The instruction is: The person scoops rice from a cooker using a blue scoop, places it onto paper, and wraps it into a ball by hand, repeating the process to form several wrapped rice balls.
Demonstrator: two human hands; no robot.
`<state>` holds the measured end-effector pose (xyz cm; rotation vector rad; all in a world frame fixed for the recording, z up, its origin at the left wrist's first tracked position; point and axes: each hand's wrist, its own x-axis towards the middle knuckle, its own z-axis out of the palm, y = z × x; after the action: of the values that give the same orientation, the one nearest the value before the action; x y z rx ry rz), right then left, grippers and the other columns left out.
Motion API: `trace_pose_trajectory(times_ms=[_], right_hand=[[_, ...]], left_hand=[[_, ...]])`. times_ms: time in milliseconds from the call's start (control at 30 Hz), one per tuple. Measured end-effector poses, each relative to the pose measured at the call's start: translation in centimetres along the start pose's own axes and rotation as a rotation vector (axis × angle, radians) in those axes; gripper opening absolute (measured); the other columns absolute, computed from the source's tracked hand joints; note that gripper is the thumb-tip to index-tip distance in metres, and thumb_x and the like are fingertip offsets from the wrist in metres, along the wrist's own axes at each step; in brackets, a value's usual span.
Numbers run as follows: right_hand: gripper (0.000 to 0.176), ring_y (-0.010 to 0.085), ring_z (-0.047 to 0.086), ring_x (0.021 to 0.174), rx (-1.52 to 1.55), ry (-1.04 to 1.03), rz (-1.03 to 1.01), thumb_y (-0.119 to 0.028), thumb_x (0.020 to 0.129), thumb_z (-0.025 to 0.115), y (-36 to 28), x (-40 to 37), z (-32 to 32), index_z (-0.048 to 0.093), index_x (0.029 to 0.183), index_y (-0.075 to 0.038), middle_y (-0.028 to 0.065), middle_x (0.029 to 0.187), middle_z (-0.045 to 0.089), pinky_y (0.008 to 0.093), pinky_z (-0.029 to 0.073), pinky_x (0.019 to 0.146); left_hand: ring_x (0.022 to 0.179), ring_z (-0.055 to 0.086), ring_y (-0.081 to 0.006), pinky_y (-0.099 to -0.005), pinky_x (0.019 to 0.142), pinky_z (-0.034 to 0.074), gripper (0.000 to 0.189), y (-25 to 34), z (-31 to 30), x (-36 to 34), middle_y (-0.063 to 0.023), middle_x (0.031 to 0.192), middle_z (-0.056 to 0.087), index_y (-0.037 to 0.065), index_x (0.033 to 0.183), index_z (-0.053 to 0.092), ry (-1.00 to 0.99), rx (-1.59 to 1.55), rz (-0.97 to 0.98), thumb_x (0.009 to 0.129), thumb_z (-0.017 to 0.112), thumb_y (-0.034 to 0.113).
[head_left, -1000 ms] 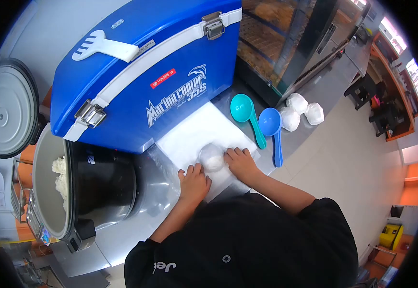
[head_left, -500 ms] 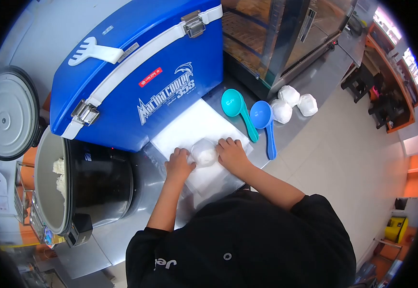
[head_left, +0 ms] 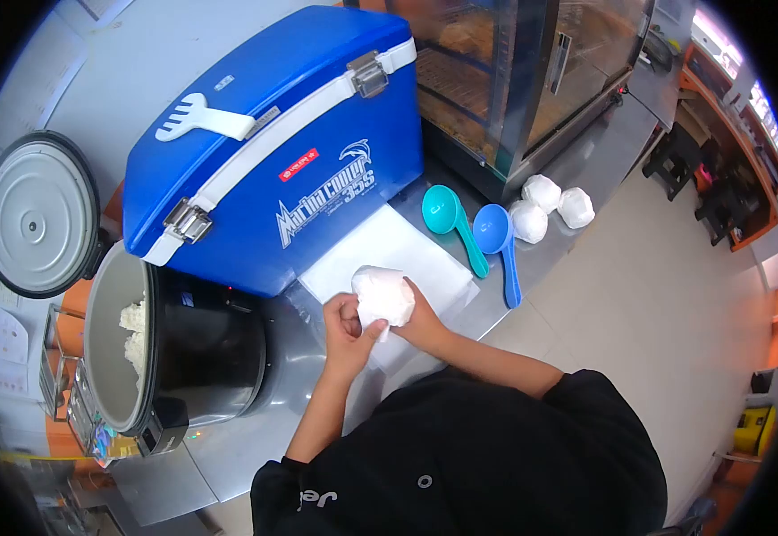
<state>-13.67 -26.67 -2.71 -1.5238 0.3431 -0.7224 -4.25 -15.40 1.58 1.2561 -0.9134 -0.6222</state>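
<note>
A white paper-wrapped ball [head_left: 383,297] is held up between both hands, over a stack of white paper sheets [head_left: 407,250]. My left hand [head_left: 346,329] grips its left side, fingers curled and thumb at the lower edge. Around its right side is my right hand [head_left: 420,317], its fingers partly hidden behind the ball. Right of the paper lie a green scoop [head_left: 443,213] and a blue scoop [head_left: 494,234]. Three similar wrapped balls [head_left: 532,219] sit together beyond the scoops.
A large blue cooler [head_left: 273,152] with a white rice paddle [head_left: 206,119] on it stands behind the paper. To the left is an open black rice cooker [head_left: 201,348] with rice inside. A glass display cabinet [head_left: 532,80] stands at the back right.
Both hands have lifted the wrapped ball off the paper and closed around it; before, it lay folded between them. The whole view has shifted slightly.
</note>
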Motion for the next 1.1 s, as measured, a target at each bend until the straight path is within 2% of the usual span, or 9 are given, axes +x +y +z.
trace_pose_trajectory(times_ms=[167,200,333,433,500,600,667,933,1100], right_hand=[[0.036,0.0293,0.059,0.095,-0.006,0.137,-0.083,-0.005,0.068,0.072,-2.4,2.0,0.1,0.058,0.1,-0.006,0.0107,0.103,0.061,0.0379,0.044,0.088],[0.031,0.0281,0.059,0.091,-0.165,0.143,-0.324,-0.006,0.067,0.073,-3.0,2.6,-0.3,0.058,0.095,-0.007,0.0089,0.099,0.062,0.0371,0.043,0.084],[0.028,0.0221,0.058,0.083,-0.446,0.119,-0.793,-0.009,0.064,0.075,-5.4,4.2,-1.2,0.058,0.087,-0.012,0.0028,0.094,0.064,0.0346,0.04,0.077],[0.029,0.0199,0.058,0.081,-0.5,0.068,-0.9,-0.01,0.064,0.076,-6.5,4.1,-1.1,0.058,0.086,-0.013,0.0004,0.094,0.065,0.0345,0.039,0.076],[0.029,0.0188,0.058,0.08,-0.505,0.047,-0.911,-0.01,0.063,0.076,-6.7,4.1,-1.2,0.058,0.086,-0.014,-0.0006,0.094,0.065,0.0341,0.039,0.075],[0.027,0.0185,0.058,0.076,-0.499,0.092,-0.905,-0.013,0.068,0.076,-6.8,3.6,-1.9,0.057,0.087,-0.013,0.0013,0.092,0.065,0.0344,0.037,0.071],[0.025,0.0182,0.059,0.077,-0.567,0.037,-0.949,-0.014,0.068,0.076,-6.9,3.3,-2.9,0.058,0.086,-0.013,0.0009,0.092,0.065,0.0347,0.037,0.072],[0.024,0.0218,0.059,0.085,-0.635,0.26,-0.684,-0.012,0.064,0.076,-5.5,0.6,-5.7,0.064,0.085,-0.012,0.0025,0.091,0.062,0.0341,0.039,0.074],[0.023,0.0243,0.056,0.087,-0.075,-0.064,-0.133,-0.002,0.066,0.07,-4.5,-0.7,-9.2,0.063,0.089,-0.003,0.0085,0.088,0.06,0.0326,0.044,0.077]], left_hand=[[0.113,0.048,-0.0261,-0.0396,0.096,0.04,0.082,-0.5,-0.9,-1.0,-0.0141,0.122,0.04,0.007,0.126,0.026,0.088,0.743,0.648,0.066,0.082,-0.002],[0.103,0.056,-0.027,-0.0354,0.087,0.044,0.046,1.3,0.9,-0.8,-0.0144,0.104,0.056,0.0,0.106,0.055,0.32,0.556,0.547,0.065,0.076,-0.004],[0.112,0.054,-0.03,-0.0386,0.097,0.041,0.049,3.8,-0.5,-0.7,-0.0154,0.117,0.056,0.001,0.116,0.055,0.237,0.947,0.383,0.071,0.073,0.0],[0.126,0.044,-0.0229,-0.0369,0.105,0.037,0.086,4.7,-1.6,-1.5,-0.0144,0.146,0.029,0.006,0.144,0.026,-0.049,0.878,0.251,0.074,0.075,0.007],[0.13,0.041,-0.0259,-0.0401,0.105,0.037,0.091,6.8,-1.2,-2.3,-0.0133,0.149,0.028,0.009,0.147,0.021,-0.134,0.037,-0.207,0.075,0.075,0.018],[0.128,0.042,-0.0269,-0.0425,0.103,0.039,0.094,6.8,-1.4,-4.4,-0.0115,0.144,0.037,0.009,0.148,0.019,-0.232,-0.797,-0.319,0.076,0.076,0.028],[0.13,0.041,-0.0283,-0.0437,0.104,0.039,0.092,6.2,-0.7,-4.6,-0.0113,0.143,0.037,0.011,0.148,0.018,-0.161,-0.826,-0.354,0.078,0.076,0.026],[0.125,0.046,-0.0252,-0.0423,0.102,0.041,0.08,4.5,6.0,-2.7,-0.0093,0.134,0.047,0.005,0.139,0.033,0.114,-0.624,-0.453,0.076,0.077,0.027],[0.125,0.046,-0.0257,-0.0425,0.105,0.038,0.08,2.7,9.7,-1.1,-0.0104,0.133,0.045,0.006,0.141,0.03,0.124,-0.613,-0.403,0.077,0.075,0.021]])
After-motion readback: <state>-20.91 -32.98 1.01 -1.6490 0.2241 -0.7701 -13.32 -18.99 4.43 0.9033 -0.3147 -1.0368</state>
